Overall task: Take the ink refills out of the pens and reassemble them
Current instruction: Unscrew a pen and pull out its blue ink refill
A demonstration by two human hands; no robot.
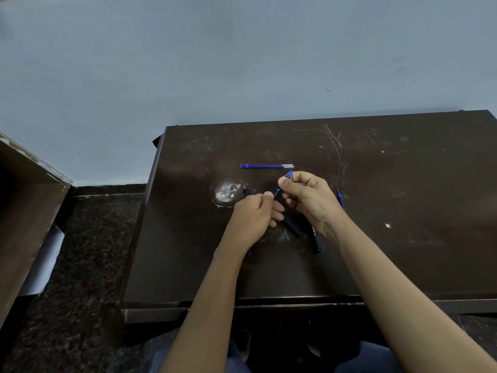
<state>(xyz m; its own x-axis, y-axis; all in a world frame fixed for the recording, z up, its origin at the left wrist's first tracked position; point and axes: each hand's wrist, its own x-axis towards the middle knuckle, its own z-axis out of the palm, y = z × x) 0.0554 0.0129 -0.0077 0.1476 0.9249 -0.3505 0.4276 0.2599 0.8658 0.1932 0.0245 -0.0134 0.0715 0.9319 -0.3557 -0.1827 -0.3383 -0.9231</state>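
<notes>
Pen: we hold it above the surface; long axis slants from near-left to far-right
Right hand: grip clamped on far end
Left hand: grip pinching near end; equally near
Refills: beyond both hands

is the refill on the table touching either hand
No, the refill lies alone on the table, beyond both hands.

A plain room, perhaps a classroom or home: scratched dark desk, bare blue-grey wall, speckled stone floor.
</notes>
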